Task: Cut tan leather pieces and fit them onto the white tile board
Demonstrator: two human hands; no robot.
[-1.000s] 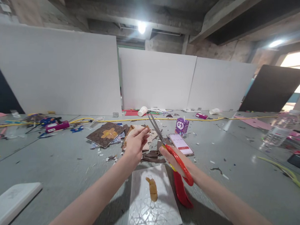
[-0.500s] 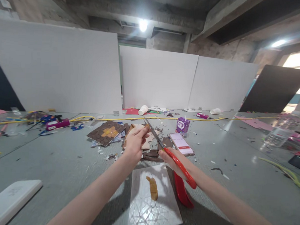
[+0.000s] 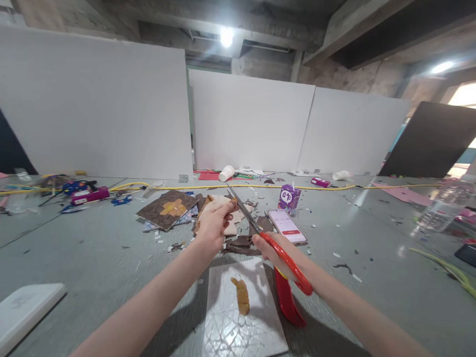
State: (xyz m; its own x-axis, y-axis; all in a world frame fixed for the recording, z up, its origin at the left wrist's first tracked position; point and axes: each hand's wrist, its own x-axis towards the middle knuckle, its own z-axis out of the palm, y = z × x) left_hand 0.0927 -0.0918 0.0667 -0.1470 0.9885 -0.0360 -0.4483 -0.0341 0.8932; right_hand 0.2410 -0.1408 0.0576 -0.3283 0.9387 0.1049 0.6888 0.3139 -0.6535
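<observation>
My right hand (image 3: 272, 248) is wrapped round a pair of scissors (image 3: 297, 273) with red handles. Their blades point forward and to the left. A red curved part under that hand looks like the second handle loop. My left hand (image 3: 211, 224) pinches a small ochre piece (image 3: 234, 200) right beside the blades; whether the metal touches it I cannot tell. Below both hands lies a white board (image 3: 263, 327) with a cracked-looking line pattern. On its upper half sits an ochre strip (image 3: 242, 297) with a small nub at its top left.
Beyond my hands lie a brown patterned board (image 3: 152, 211) with an ochre shape and brown scraps (image 3: 241, 244). A phone (image 3: 287, 226) and a purple carton (image 3: 289, 196) stand to the right. A yellow cable (image 3: 190, 188) crosses behind. A white slab (image 3: 19, 316) lies at left.
Very little differs. The whole view has shifted slightly, and both hands keep nearly the same position around the ochre piece and the scissors.
</observation>
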